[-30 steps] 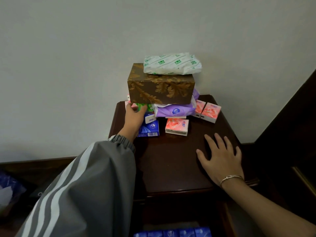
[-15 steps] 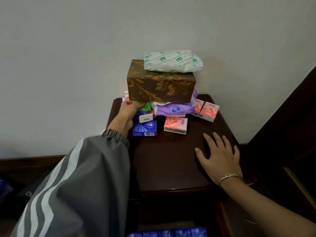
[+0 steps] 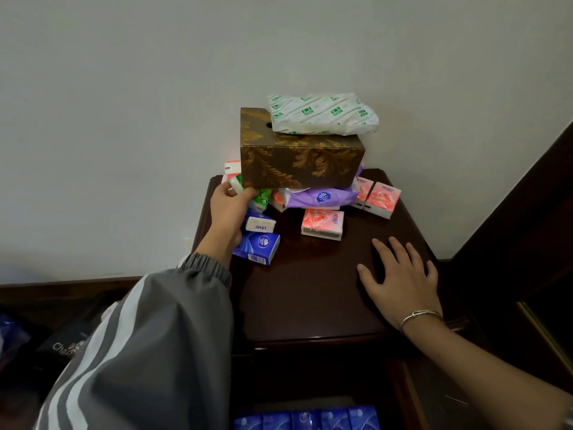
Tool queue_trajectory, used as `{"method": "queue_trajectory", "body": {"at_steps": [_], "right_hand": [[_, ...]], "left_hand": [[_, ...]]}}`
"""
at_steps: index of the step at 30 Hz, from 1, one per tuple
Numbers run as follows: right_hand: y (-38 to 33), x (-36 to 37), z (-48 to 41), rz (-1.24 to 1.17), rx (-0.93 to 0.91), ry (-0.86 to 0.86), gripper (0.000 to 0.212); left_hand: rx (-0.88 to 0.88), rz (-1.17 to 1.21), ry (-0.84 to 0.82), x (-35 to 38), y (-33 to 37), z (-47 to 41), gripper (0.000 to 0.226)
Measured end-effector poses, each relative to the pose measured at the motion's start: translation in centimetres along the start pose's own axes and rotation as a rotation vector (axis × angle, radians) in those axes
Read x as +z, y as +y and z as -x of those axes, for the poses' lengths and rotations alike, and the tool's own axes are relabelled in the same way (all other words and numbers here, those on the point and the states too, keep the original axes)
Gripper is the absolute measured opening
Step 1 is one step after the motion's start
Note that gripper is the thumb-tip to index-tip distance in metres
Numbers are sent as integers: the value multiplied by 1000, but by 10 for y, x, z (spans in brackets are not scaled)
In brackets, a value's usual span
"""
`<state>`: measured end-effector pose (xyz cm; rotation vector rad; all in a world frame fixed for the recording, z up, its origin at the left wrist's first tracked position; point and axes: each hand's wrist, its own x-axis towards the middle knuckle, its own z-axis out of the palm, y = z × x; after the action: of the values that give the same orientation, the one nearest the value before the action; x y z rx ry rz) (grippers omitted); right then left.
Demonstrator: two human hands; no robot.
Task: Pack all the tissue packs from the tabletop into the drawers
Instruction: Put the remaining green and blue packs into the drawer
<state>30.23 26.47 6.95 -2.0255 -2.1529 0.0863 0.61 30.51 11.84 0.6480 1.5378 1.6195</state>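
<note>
Under the gold box [image 3: 302,161], the left hand [image 3: 228,214] pinches a green tissue pack [image 3: 262,198]. The right hand [image 3: 403,282] lies spread flat on the tabletop [image 3: 304,290].

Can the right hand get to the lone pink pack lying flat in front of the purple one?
Probably yes. The right hand rests flat and empty on the dark wooden tabletop, and bare wood lies between it and the flat pink rose-print tissue pack; nothing sits on top.
</note>
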Motion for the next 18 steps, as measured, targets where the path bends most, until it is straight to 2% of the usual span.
{"method": "queue_trajectory", "body": {"at_steps": [3, 10, 13, 18], "right_hand": [[0, -1, 0, -3, 1, 4, 68], [0, 0, 0, 0, 1, 7, 68], [2, 2, -1, 12, 1, 14, 68], [4, 4, -3, 8, 2, 16, 70]], "left_hand": [[-33, 3, 35, -1, -4, 8, 49], [-48, -45, 148, -5, -16, 28, 44], [-59, -70, 185, -6, -22, 37, 51], [90, -206, 427, -3, -26, 57, 60]]}}
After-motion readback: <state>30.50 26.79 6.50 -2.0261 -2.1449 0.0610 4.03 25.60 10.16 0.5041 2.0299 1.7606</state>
